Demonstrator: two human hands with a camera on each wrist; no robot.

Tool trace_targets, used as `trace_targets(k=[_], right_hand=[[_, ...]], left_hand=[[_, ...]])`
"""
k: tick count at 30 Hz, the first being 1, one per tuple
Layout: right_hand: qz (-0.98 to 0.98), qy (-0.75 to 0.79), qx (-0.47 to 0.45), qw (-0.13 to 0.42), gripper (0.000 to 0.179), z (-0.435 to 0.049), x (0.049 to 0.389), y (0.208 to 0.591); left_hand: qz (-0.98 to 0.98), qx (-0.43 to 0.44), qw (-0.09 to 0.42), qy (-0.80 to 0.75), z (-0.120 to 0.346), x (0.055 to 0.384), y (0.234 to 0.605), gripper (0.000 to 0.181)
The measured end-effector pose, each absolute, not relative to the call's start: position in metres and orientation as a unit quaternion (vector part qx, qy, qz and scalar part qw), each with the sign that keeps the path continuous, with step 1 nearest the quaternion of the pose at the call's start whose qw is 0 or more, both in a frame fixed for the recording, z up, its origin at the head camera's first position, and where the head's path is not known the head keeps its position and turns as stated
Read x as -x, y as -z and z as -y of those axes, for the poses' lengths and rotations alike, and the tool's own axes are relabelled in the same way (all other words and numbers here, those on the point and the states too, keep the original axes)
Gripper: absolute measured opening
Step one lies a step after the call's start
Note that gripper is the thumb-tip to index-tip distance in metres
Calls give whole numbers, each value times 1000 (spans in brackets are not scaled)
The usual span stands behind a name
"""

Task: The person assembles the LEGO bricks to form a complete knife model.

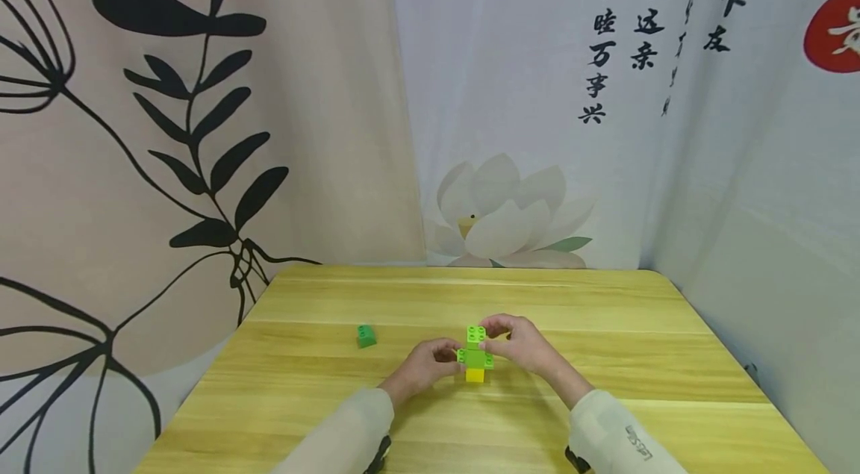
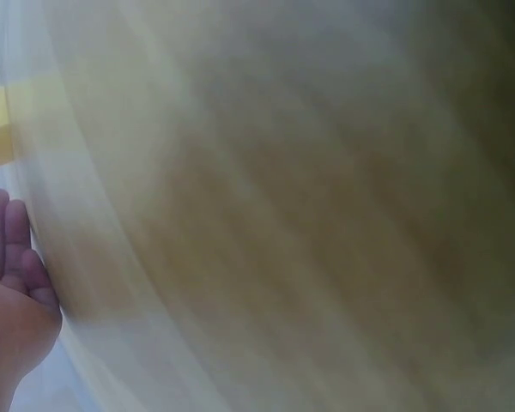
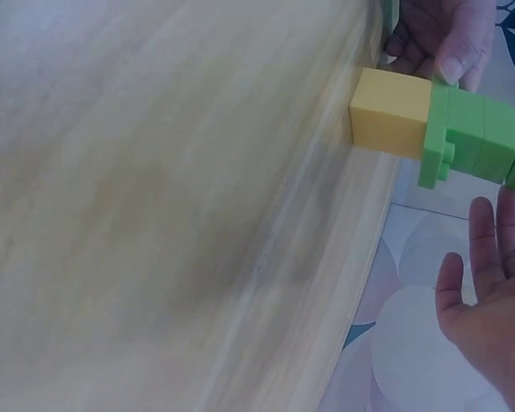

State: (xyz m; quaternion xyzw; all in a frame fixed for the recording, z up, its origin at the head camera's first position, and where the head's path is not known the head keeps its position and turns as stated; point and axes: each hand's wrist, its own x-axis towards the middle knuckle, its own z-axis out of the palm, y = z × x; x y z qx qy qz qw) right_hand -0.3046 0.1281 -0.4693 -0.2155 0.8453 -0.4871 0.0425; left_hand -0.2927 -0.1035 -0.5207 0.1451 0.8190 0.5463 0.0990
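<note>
A small tower of toy building bricks (image 1: pixel 475 359) is upright between the two hands in the head view. Its bottom is a yellow brick (image 3: pixel 390 112), with a wider green piece above and green bricks (image 3: pixel 481 137) on top. My left hand (image 1: pixel 426 364) holds the wide piece's left end, its thumb (image 3: pixel 457 64) against the green. At the upper bricks, my right hand (image 1: pixel 523 344) pinches from the right; its other fingers (image 3: pixel 482 236) are extended in the right wrist view, where the thumb and index fingertips are out of frame. Whether the tower touches the table cannot be told.
A loose green brick (image 1: pixel 366 336) lies on the wooden table (image 1: pixel 322 399), left of the tower. Behind the table's far edge hangs a printed curtain (image 1: pixel 336 123) with plants and writing. Another pale curtain (image 1: pixel 759 198) runs along the right side.
</note>
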Motion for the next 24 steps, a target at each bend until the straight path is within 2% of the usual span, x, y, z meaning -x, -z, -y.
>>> trace_targets(k=[11, 24], right_hand=[[-820, 526, 217, 67, 39, -126, 304, 470], [-822, 523, 218, 49, 32, -119, 295, 461]], left_hand=[[-819, -148, 99, -546, 104, 291, 519, 31], [-823, -148, 96, -540, 102, 291, 519, 30]])
